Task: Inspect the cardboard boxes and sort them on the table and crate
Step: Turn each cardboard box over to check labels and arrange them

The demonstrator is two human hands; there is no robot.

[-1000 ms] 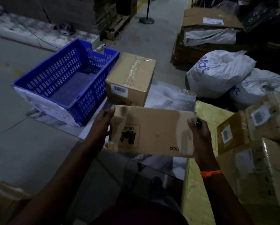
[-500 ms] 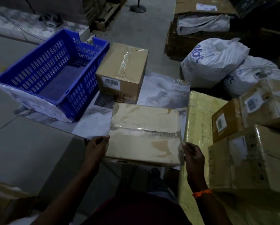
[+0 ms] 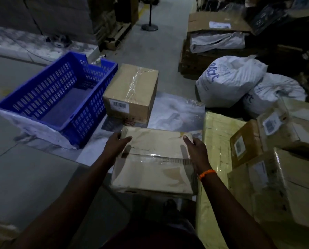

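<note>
I hold a flat taped cardboard box in front of me with its taped face up. My left hand grips its far left corner and my right hand grips its far right corner, thumbs on top. Beyond it a taller cardboard box with a barcode label stands on the marble-patterned table. A blue plastic crate with nothing in it sits at the table's left end.
A yellow-wrapped package lies at my right, with several labelled cardboard boxes stacked on it. Two white sacks lie behind them. Pallets, flattened cartons and a stand base are farther back on the concrete floor.
The box has turned from showing its printed side to lying flat with the taped face up. Both hands have slid from its side edges to its far corners, and it sits lower and closer.
</note>
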